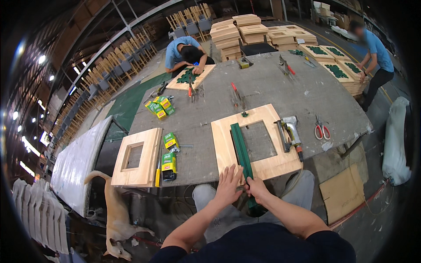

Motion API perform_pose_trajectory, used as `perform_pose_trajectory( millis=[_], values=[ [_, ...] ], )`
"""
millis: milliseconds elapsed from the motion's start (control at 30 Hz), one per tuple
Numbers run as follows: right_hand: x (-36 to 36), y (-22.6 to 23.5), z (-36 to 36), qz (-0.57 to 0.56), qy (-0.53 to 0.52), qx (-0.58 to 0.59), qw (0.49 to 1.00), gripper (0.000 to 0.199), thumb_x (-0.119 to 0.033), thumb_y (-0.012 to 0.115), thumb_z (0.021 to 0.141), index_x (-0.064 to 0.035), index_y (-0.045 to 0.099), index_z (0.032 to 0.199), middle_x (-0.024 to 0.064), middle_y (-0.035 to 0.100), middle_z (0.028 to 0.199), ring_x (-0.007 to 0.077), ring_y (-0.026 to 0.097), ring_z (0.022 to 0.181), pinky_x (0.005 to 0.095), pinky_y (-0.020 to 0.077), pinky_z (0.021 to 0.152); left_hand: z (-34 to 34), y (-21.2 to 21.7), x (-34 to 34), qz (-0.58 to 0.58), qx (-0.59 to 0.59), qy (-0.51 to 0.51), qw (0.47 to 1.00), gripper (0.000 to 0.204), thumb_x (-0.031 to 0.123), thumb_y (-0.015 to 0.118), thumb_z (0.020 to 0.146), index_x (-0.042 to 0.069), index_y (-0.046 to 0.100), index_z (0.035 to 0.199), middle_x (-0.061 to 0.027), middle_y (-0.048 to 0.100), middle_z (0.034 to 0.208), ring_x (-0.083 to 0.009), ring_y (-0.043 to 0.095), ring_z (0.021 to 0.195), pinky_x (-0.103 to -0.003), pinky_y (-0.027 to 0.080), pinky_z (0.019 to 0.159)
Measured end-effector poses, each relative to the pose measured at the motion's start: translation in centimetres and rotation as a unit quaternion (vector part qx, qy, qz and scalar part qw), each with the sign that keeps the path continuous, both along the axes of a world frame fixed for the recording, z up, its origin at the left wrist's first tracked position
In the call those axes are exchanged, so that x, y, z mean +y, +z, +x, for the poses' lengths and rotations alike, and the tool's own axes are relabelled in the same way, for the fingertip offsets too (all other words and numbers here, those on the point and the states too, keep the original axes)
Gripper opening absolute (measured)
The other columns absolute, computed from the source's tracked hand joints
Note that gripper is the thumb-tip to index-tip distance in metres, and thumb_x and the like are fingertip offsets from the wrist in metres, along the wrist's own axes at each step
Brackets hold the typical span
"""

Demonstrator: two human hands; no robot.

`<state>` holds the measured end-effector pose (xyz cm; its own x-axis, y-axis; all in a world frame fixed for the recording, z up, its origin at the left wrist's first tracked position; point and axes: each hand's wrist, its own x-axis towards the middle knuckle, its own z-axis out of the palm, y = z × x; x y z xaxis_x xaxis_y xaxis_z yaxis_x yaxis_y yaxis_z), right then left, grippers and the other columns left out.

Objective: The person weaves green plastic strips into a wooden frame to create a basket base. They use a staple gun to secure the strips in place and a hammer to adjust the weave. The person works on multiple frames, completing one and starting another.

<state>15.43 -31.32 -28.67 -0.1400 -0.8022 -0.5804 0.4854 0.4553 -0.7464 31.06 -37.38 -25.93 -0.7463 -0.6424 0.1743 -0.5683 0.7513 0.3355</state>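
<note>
A pale plywood frame (287, 164) with a square opening lies at the table's near edge in front of me. Green elastic webbing (241, 147), in long layered strips, runs across the opening's left side and hangs past the near edge. My right hand (256, 189) closes around its near part. Flat beside it, fingers stretched, my left hand (228, 184) touches the frame's near edge and the webbing's left side. A staple gun (291, 131) rests on the frame's right side. A small green scrap (244, 114) sits at its far edge.
Stacked frames (147, 171), a yellow-handled tool (158, 172) and staple boxes (169, 163) lie left; red-handled scissors (322, 131) lie right. One co-worker (184, 52) handles a webbed panel; another (377, 55) stands by stacked panels. A dog (116, 206) is below the table's left.
</note>
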Motion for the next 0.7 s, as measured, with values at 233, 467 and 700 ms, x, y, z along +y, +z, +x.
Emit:
perform_pose_trajectory(
  millis=[233, 467, 700],
  values=[
    [2.4, -1.6, 0.8, -0.002, 0.005, 0.106, 0.994, 0.031, -0.028, 0.046, 0.111, -0.0050, 0.060, 0.095, 0.0003, 0.055, 0.069, 0.0122, 0.048, 0.057, 0.0303, 0.0401, 0.053, -2.8, -1.7, -2.9, -0.034, -0.030, -0.112, 0.993, 0.102, 0.023, 0.080, 0.077, 0.018, 0.028, 0.164, -0.0124, 0.022, 0.171, -0.0419, 0.019, 0.158, -0.060, 0.018, 0.127],
    [3.7, -1.7, 0.9, -0.017, 0.014, 0.169, 0.985, 0.033, -0.026, 0.047, 0.111, -0.0017, 0.062, 0.093, 0.0040, 0.059, 0.075, 0.0142, 0.055, 0.067, 0.0324, 0.0456, 0.063, -2.3, -2.7, -3.5, -0.091, -0.074, -0.175, 0.978, 0.096, 0.026, 0.073, 0.078, 0.012, 0.031, 0.163, -0.0094, 0.030, 0.169, -0.0364, 0.024, 0.157, -0.058, 0.020, 0.127],
    [4.7, -0.6, 0.7, -0.007, 0.015, 0.140, 0.990, 0.032, -0.025, 0.047, 0.111, -0.0028, 0.061, 0.092, 0.0030, 0.057, 0.073, 0.0132, 0.052, 0.065, 0.0318, 0.0433, 0.062, -2.1, -3.3, -3.5, -0.135, -0.065, -0.201, 0.968, 0.083, 0.022, 0.066, 0.085, 0.010, 0.035, 0.161, -0.0094, 0.035, 0.167, -0.0328, 0.030, 0.155, -0.055, 0.022, 0.126]
  ],
)
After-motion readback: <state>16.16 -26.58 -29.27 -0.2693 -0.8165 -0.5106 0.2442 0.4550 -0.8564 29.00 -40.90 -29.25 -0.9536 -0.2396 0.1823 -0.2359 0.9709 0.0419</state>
